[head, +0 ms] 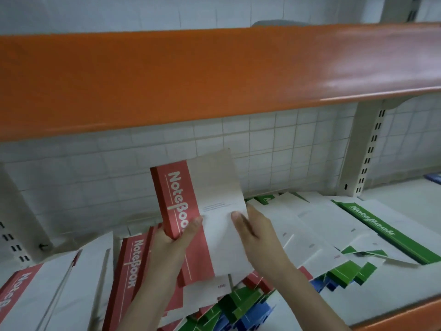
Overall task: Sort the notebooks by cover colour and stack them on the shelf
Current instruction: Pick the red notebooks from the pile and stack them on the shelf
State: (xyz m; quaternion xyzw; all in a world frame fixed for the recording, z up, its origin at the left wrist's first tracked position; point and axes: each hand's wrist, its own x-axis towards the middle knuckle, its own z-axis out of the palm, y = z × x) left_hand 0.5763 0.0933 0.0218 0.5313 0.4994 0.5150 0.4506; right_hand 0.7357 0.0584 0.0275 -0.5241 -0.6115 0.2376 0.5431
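Left hand [175, 237] raised over shelf [393, 290], grip clamped on spine edge of red notebook [191, 211], thumb across red band. Right hand [256, 225] pinches same notebook's pale right edge, thumb on front. Notebook held upright, tilted left, above mixed pile [238, 304] of red, green, blue notebooks; exact count unclear. Two red-banded notebooks [130, 263] lie at left, one green notebook [372, 225] at right.

Head camera looks forward and down, close to the shelf [393, 295].
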